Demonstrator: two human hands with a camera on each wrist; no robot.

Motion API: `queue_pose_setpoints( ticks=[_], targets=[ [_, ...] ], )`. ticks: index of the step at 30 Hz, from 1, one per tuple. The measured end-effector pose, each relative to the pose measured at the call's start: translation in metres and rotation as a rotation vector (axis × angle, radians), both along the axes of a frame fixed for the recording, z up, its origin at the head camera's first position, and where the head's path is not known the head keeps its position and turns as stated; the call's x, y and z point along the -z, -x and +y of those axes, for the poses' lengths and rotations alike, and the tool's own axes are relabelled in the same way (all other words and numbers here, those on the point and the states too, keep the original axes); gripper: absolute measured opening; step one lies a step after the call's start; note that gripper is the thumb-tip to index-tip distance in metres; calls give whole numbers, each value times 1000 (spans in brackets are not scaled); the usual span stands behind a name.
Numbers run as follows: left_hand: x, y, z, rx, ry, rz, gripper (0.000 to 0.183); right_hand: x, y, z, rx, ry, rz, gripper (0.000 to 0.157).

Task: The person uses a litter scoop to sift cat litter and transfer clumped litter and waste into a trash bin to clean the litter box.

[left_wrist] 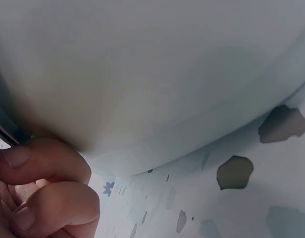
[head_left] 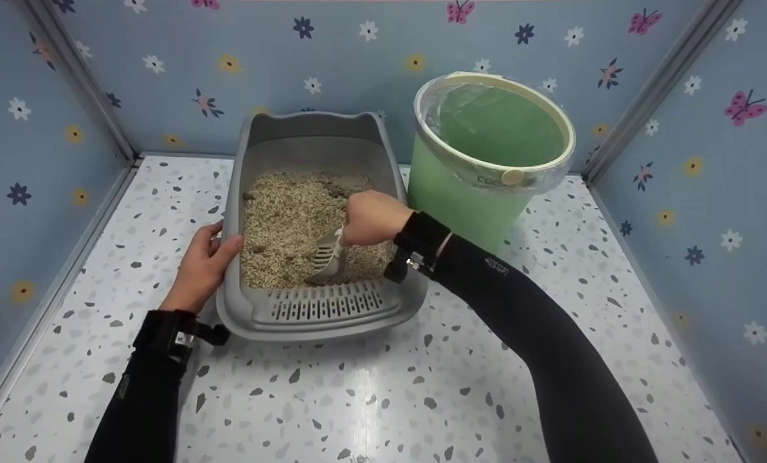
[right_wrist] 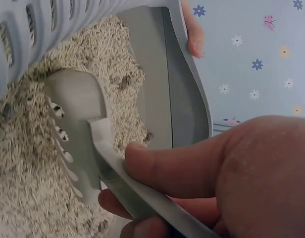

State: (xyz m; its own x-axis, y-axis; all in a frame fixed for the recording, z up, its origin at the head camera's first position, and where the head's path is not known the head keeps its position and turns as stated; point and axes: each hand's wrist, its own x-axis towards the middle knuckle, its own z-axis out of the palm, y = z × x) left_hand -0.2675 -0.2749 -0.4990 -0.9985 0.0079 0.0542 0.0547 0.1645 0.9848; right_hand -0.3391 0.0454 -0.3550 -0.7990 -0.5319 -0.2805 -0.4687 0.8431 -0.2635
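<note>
Room over back of gray tray [head_left: 312, 154], bin [head_left: 457, 206] blocking right side, wall [head_left: 344, 54] behind

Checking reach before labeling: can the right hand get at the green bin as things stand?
Probably yes. The right hand is near the green bin, whose top is uncovered, and nothing visible blocks the way; it does hold the scoop, though.

Lettering [head_left: 488, 181] that appears to begin "CO" fronts a green bin [head_left: 454, 196], the rest unclear; prints on the black right sleeve [head_left: 528, 302] and left sleeve [head_left: 140, 392] are too small to read.
</note>
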Motion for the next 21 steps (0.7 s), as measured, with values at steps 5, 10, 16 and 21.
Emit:
queue_pose_setpoints(
  ticks=[5, 10, 16, 21],
  targets=[
    [0, 0, 0, -2, -4, -3, 79, 10, -2, -12, 26, 55, -21, 58],
    [0, 1, 1, -5, -20, 7, 77, 19, 0, -23, 84, 122, -70, 59],
    [1, 2, 1, -3, -30, 19, 77, 32, 4, -31, 189, 218, -149, 60],
    [2, 0, 0, 5, -29, 22, 78, 41, 5, -36, 250, 331, -216, 58]
  ],
)
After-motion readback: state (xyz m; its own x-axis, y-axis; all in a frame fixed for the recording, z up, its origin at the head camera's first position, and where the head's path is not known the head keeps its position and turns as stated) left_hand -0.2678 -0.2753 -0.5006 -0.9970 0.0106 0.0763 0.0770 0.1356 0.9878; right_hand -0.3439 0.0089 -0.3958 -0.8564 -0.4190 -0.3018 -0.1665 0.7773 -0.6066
